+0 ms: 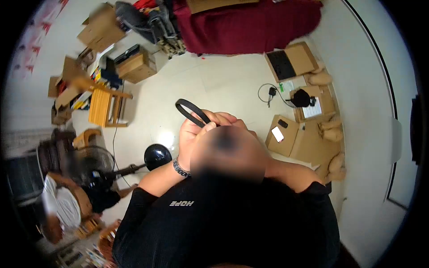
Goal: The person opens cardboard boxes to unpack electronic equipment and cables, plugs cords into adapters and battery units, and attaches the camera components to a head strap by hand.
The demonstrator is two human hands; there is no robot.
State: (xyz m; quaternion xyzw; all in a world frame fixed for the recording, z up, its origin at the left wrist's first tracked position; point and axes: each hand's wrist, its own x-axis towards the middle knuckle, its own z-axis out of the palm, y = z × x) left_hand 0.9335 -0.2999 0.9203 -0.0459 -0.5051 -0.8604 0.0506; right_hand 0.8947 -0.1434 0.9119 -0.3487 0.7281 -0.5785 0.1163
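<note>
Pale tiled floor (214, 80) beyond hands; open cardboard box (328, 100) ahead and right. Left hand (188, 135) and right hand (243, 125) together at chest, left clamped on black strap (191, 108), free loop standing out past fingers. Right hand's grip cannot be told: blurred. Strap looks light, bendy but springy enough to hold its curve, ribbed face likely giving good purchase, not fragile; best held flat across width, close to base of loop. "HOPE" on black shirt (232, 219), nearer body than left hand. Print on paper sheet (312, 108), beyond right hand, too small to read.
</note>
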